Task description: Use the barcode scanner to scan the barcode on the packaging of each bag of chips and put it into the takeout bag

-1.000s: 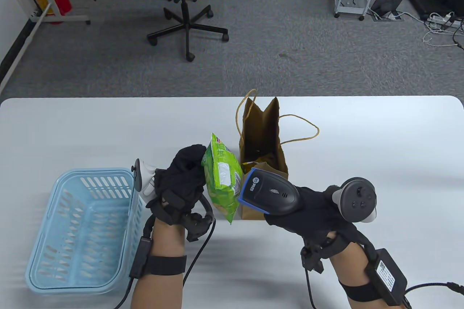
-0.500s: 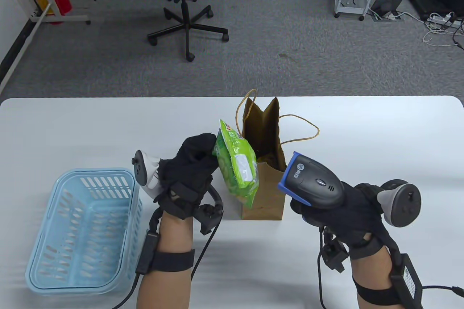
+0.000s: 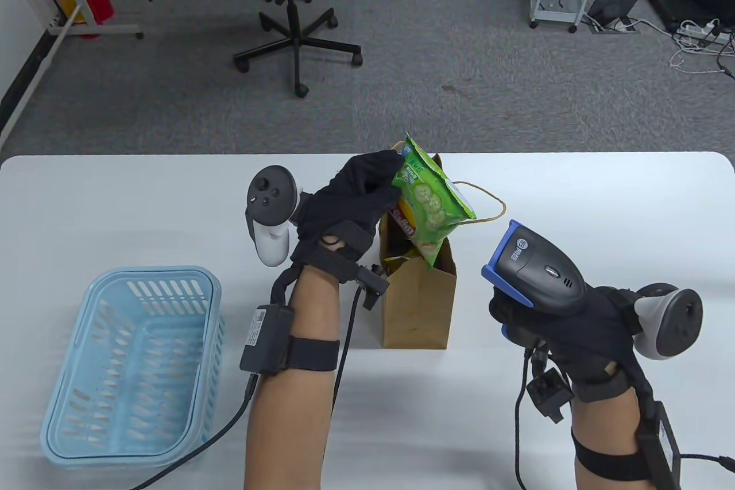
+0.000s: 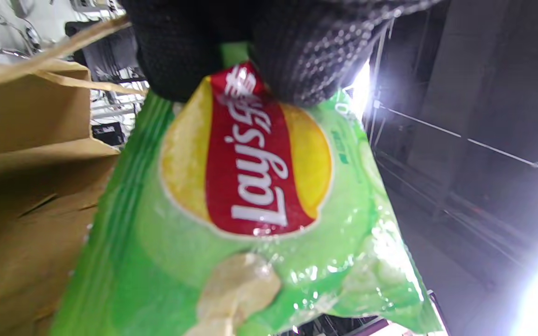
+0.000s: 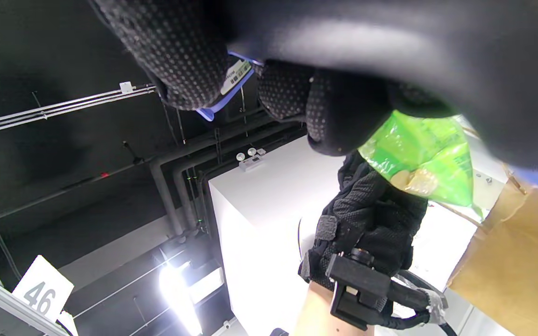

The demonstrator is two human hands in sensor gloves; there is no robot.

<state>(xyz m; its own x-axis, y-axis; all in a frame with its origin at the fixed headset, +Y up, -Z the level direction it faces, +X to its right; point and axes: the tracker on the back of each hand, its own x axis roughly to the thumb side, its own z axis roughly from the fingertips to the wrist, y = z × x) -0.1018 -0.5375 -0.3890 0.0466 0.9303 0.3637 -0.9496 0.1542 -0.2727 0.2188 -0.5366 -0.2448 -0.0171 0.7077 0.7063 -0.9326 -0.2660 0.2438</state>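
Table view: The left hand (image 3: 350, 197) pinches the top edge of a green bag of chips (image 3: 428, 203) and holds it above the open mouth of the brown paper takeout bag (image 3: 419, 306). The chip bag's lower end dips into the opening, where another packet shows inside. The takeout bag stands upright near the middle of the white table (image 3: 603, 197), its string handles draped to the far side and to the right. The right hand (image 3: 551, 329) is wrapped around the grip of the barcode scanner (image 3: 537, 271), to the right of the takeout bag and apart from it; the scanner's blue-rimmed head points left and far. A light blue basket (image 3: 63, 398) sits at the near left of the table.

Left wrist view: Gloved fingertips (image 4: 292, 56) clamp the upper edge of the bag of chips (image 4: 250, 224), just above its red and yellow logo. The takeout bag's (image 4: 21, 186) paper wall lies directly to the left of it.

Right wrist view: The right hand's fingers (image 5: 175, 56) curl around the scanner handle (image 5: 224, 100), of which only a blue edge and a label show. Beyond it, the left hand (image 5: 371, 224) holds the bag of chips (image 5: 423, 158) over the takeout bag (image 5: 516, 261).
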